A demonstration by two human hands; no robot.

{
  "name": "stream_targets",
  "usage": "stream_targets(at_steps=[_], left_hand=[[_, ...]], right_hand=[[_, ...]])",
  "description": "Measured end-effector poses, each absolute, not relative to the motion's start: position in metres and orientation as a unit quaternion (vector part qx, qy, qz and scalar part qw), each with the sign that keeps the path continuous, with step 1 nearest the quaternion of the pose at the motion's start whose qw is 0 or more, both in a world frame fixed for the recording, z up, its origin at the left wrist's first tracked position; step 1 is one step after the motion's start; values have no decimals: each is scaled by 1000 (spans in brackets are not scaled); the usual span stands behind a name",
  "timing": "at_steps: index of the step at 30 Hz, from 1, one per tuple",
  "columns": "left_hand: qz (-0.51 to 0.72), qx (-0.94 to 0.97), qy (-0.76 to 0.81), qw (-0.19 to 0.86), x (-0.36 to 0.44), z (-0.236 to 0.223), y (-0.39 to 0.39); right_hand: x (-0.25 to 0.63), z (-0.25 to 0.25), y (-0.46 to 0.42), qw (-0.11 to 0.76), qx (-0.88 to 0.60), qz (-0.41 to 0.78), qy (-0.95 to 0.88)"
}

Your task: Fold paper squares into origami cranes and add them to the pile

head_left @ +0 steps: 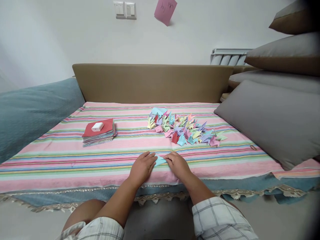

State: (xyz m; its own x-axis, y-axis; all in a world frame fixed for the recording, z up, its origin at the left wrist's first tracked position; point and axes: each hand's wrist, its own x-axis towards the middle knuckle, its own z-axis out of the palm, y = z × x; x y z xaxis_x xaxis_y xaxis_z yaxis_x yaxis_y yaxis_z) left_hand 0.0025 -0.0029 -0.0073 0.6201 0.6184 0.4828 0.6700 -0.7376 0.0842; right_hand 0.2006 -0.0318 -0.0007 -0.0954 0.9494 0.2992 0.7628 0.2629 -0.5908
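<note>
"On the pink striped cloth (62,176), what's held?"
"A folded light-blue paper piece (160,161): the right hand (178,165) pinches its tip; the left hand (143,167) covers its other end, probably steadying it, grip unclear."
"And that white, plastic-looking block (97,126)?"
"On the red-topped paper stack (108,124), likely as a weight. Multicoloured paper cranes (178,129) lie loose, no container visible."

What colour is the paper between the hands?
The paper is light blue, in the head view.

home: sofa (153,83), striped cloth (132,141), piled cushions (272,116), 2 wall switches (119,10)
</note>
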Motion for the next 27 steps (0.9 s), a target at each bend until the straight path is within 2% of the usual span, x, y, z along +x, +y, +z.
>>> stream_targets(at_steps=[8, 18, 27], left_hand=[[-224, -902, -364, 67, 2, -7, -4], [-199, -899, -379, 88, 3, -4, -8], [-199, -893, -395, 84, 4, -5, -10]], right_hand=[[201, -4, -33, 320, -585, 114, -736], [201, -9, -39, 263, -591, 38, -761], [205, -2, -44, 248, -613, -14, -750]])
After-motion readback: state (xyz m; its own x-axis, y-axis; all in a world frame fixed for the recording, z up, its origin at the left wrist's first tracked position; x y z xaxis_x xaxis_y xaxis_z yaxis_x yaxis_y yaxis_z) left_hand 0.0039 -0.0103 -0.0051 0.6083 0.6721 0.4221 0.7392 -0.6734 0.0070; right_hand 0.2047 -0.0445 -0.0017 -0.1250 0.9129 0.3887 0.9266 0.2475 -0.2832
